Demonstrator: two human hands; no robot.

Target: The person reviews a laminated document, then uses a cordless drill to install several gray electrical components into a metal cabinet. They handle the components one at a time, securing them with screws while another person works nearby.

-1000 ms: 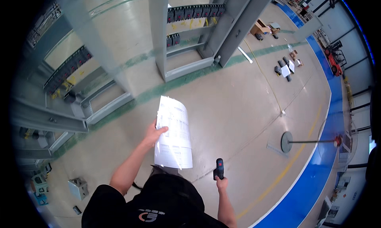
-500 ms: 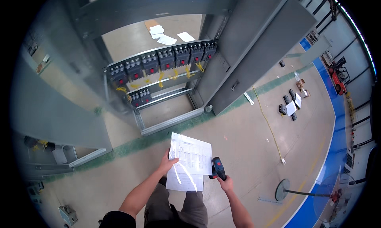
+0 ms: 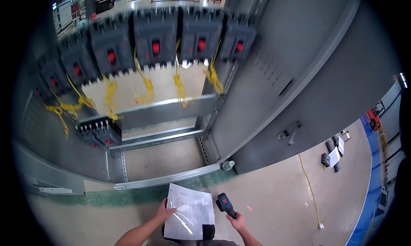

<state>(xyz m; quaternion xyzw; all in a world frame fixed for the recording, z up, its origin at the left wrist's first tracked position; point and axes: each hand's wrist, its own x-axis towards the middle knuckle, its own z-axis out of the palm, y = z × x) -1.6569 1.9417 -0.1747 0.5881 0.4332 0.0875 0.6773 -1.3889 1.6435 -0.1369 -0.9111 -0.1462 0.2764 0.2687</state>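
My left hand (image 3: 163,211) grips the left edge of a printed paper sheet (image 3: 188,209), thumb on top, and glare streaks cross the page. A dark patch shows beside the sheet's lower right corner. To the right, my right hand (image 3: 236,222) is closed around the handle of a blue-black cordless drill (image 3: 224,201), apart from the paper. Ahead of both hands stands an open grey electrical cabinet. Across it runs a row of moulded-case circuit breakers (image 3: 156,36) with red toggles. Yellow wires (image 3: 180,91) dangle below them in knotted bundles. Further down sit smaller-looking breakers (image 3: 99,132).
A grey cabinet door (image 3: 325,87) with a handle stands open on the right. The cabinet's bottom rail (image 3: 167,177) crosses just beyond the paper, with a small jar-like object (image 3: 227,165) at its corner. A yellow cable (image 3: 310,190), loose breakers and papers (image 3: 333,157) lie on the floor.
The view has come closer to the cabinet and tipped up, so the breaker row looks much larger. Paper and drill remain in my hands, now lower in the picture.
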